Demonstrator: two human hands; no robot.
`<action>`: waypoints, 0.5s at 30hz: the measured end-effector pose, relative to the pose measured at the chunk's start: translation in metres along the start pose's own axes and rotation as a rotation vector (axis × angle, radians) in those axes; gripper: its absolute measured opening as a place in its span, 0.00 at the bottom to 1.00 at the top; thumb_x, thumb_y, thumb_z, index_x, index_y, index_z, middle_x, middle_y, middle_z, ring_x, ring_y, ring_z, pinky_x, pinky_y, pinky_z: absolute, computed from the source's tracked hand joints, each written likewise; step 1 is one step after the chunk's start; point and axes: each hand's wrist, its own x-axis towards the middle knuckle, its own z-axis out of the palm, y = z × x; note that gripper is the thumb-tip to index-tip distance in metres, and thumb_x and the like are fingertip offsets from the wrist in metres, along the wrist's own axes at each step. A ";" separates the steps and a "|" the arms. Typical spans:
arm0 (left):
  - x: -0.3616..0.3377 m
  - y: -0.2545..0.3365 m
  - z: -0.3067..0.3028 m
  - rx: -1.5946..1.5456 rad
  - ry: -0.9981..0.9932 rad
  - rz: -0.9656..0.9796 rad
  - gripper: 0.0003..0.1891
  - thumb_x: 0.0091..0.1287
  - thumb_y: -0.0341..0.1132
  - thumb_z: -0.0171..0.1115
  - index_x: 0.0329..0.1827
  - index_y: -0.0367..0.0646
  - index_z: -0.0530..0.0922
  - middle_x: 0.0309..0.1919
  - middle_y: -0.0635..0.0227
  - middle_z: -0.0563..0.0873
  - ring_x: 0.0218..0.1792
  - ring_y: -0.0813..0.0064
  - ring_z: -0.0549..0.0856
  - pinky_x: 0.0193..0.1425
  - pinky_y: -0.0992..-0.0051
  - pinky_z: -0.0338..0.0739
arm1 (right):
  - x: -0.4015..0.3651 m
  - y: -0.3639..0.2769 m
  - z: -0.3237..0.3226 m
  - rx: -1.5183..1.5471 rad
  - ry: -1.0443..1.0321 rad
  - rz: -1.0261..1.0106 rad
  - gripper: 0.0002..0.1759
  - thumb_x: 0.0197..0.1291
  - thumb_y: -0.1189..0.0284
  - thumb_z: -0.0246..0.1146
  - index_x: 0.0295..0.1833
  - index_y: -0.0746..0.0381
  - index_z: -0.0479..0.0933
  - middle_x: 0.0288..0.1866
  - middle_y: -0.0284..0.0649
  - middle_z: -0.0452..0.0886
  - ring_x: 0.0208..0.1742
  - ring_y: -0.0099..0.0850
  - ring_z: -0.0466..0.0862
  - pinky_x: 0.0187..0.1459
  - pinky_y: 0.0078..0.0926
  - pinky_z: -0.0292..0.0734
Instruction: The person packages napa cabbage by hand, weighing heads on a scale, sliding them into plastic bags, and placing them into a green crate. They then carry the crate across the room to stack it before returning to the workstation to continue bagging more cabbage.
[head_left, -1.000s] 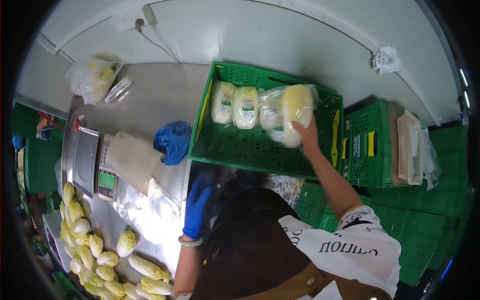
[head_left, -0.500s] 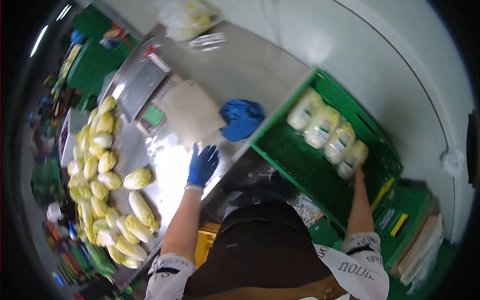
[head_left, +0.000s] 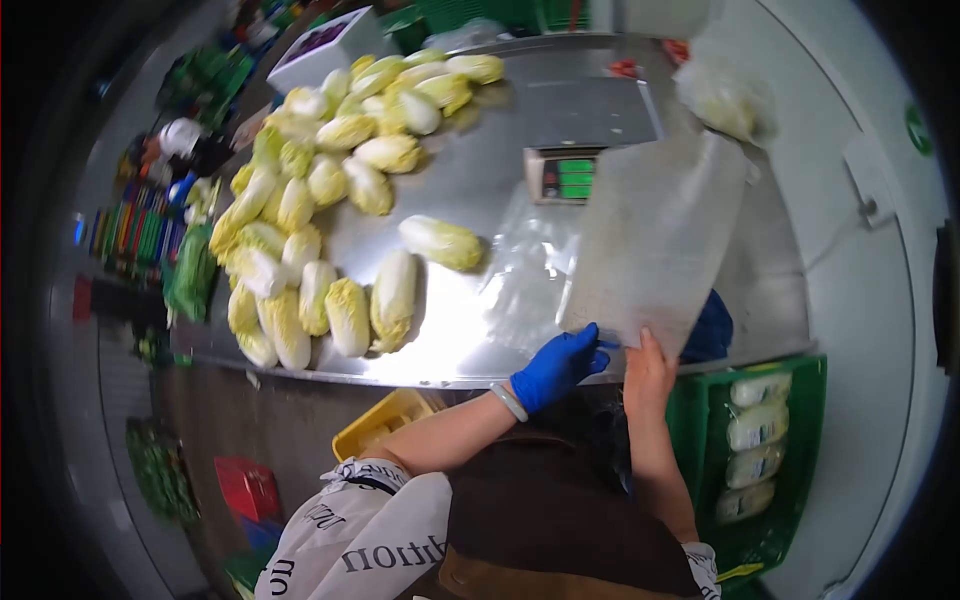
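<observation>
My left hand point(head_left: 558, 364), in a blue glove, pinches the near corner of a flat pale sheet point(head_left: 655, 230) that lies on the steel table point(head_left: 470, 190). Just to its right, my bare right hand point(head_left: 648, 372) grips the same near edge with the thumb on top. The sheet reaches back to a weighing scale point(head_left: 565, 175) with a green display. A single napa cabbage point(head_left: 440, 242) lies left of the sheet, beside crumpled clear film point(head_left: 525, 270).
Several loose napa cabbages point(head_left: 320, 200) are heaped on the table's left half. A green crate point(head_left: 800, 470) at my right holds wrapped cabbages point(head_left: 757, 440). A blue cloth point(head_left: 712, 330) lies under the sheet's right edge. A yellow crate point(head_left: 385, 425) sits below the table edge.
I have turned left from the green crate to the table. My right hand left the wrapped cabbage in the crate, and both hands now meet at the sheet's near edge.
</observation>
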 end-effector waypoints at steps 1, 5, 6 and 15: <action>-0.014 0.018 -0.016 0.159 -0.017 -0.045 0.16 0.73 0.42 0.53 0.55 0.41 0.78 0.44 0.67 0.83 0.42 0.75 0.80 0.53 0.73 0.75 | 0.008 0.007 0.012 -0.154 0.007 -0.092 0.18 0.66 0.74 0.58 0.59 0.69 0.72 0.52 0.43 0.80 0.54 0.38 0.79 0.59 0.36 0.71; -0.077 0.106 -0.124 0.805 0.215 0.176 0.18 0.72 0.41 0.54 0.55 0.35 0.79 0.45 0.63 0.86 0.41 0.76 0.83 0.51 0.75 0.76 | 0.024 0.008 0.070 -1.130 -0.272 -0.804 0.11 0.63 0.82 0.55 0.49 0.69 0.78 0.44 0.44 0.84 0.42 0.35 0.84 0.47 0.29 0.77; -0.089 0.118 -0.185 0.821 0.508 0.506 0.16 0.69 0.37 0.58 0.55 0.36 0.79 0.43 0.63 0.86 0.40 0.76 0.83 0.50 0.75 0.76 | 0.026 0.010 0.074 -1.377 -0.432 -1.049 0.11 0.64 0.82 0.55 0.49 0.69 0.78 0.45 0.46 0.84 0.41 0.35 0.84 0.45 0.28 0.78; -0.213 0.191 -0.337 1.084 1.399 0.610 0.44 0.48 0.39 0.77 0.66 0.33 0.65 0.56 0.53 0.78 0.56 0.59 0.79 0.60 0.66 0.74 | 0.011 0.119 0.115 -1.862 -1.148 -0.327 0.30 0.51 0.66 0.68 0.61 0.61 0.71 0.61 0.42 0.73 0.63 0.40 0.73 0.60 0.36 0.71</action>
